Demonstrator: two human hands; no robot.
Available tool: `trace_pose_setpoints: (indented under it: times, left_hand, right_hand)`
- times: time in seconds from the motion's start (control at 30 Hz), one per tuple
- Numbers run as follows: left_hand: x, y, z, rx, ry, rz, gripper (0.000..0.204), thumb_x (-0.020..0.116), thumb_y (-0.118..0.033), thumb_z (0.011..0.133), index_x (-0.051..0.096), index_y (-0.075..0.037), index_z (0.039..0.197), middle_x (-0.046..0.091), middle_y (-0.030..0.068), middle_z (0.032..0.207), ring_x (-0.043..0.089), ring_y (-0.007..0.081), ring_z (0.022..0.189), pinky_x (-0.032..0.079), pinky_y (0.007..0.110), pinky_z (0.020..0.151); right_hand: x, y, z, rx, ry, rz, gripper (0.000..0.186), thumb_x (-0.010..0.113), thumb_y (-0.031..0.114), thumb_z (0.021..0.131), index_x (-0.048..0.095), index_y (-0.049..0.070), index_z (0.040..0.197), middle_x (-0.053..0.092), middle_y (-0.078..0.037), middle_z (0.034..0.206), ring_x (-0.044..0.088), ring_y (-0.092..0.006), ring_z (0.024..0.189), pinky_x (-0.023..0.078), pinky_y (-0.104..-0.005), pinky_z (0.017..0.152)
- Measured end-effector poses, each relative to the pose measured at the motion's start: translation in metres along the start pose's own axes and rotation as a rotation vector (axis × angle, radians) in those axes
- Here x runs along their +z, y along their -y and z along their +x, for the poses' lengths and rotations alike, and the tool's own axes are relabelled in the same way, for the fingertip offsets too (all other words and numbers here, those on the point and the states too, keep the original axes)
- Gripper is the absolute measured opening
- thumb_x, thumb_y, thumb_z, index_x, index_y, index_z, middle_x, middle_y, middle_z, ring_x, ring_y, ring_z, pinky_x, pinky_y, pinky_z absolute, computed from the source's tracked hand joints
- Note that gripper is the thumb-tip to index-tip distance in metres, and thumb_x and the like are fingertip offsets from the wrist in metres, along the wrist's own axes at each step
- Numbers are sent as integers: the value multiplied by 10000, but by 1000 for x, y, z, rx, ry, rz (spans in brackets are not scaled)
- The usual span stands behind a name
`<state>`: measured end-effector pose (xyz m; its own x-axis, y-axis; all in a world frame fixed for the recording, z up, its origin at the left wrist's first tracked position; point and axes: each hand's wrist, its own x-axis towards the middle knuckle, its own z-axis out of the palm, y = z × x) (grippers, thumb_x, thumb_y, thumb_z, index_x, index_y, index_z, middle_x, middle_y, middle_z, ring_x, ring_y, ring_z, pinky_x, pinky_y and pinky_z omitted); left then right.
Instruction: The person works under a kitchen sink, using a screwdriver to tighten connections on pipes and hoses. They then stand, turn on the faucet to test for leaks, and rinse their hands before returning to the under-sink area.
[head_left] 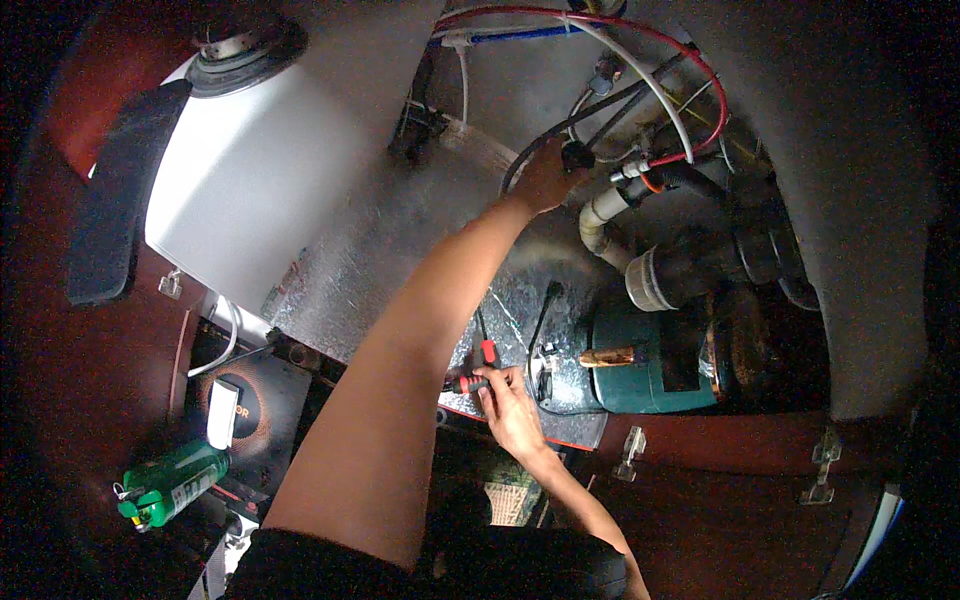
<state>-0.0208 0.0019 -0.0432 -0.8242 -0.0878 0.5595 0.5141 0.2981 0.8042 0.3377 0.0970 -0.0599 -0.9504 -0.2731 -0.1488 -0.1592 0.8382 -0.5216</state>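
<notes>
My left hand (550,180) reaches deep into the cabinet, its arm crossing the middle of the view. Its fingers are closed around a black round fitting (577,155) beside a dark cable (545,143); the far fingers are partly hidden. Lower down, my right hand (513,415) grips a tool handle (468,383) in black and red, which looks like a screwdriver's; its tip is hidden. Just above that hand, a second red-and-black handle (488,351) with a thin dark shaft lies on the foil-covered cabinet floor (340,265).
Grey drain pipe (602,225), red hose (722,95) and white hose (655,80) crowd the back right. A teal box (625,375) stands below. At left are a white tank-like body (270,150), a green bottle (175,485) and a dark box (270,400). Hinges (630,453) jut out in front.
</notes>
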Motion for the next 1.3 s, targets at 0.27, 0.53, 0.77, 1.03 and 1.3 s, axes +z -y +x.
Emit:
trace_pose_setpoints:
  times: [0.27,0.53,0.77,1.03,1.3]
  left_hand:
    - [-36,-55,-42,-110,54,-68,735,707,-146,891,374,23,1524,472,274,1479,456,455,1375,374,495,1173]
    - [-68,-108,-26,11,63,-38,614,676,-173,919,462,6,1465,523,248,1442,507,425,1328,423,483,1118]
    - [-106,-148,-31,2,259,36,543,660,-215,948,515,-10,1429,556,222,1421,541,394,1300,458,469,1075]
    - [-233,-202,-144,-330,694,291,474,642,-263,982,575,-28,1387,595,192,1397,580,357,1268,499,452,1026]
    - [-346,-359,-227,-864,1118,357,424,623,-312,1015,635,-45,1345,633,161,1373,619,321,1236,540,436,977]
  right_hand:
    - [26,-32,-20,-126,78,-171,378,629,167,982,544,170,1350,602,-235,1232,664,-469,942,567,-543,791]
    - [-10,-4,-4,-142,480,-629,557,452,219,1033,340,168,1576,751,-206,1002,743,-403,881,552,-606,789]
    - [-30,-6,40,-366,574,-788,428,555,241,1007,577,7,1365,722,-239,1165,724,-366,1070,580,-518,836]
    - [-100,135,-13,-527,850,-345,331,585,280,1018,634,5,1195,709,-172,1092,701,-303,1003,565,-464,834]
    - [-498,333,-162,-824,535,570,249,606,246,1029,644,12,1103,707,-110,926,701,-239,878,571,-393,766]
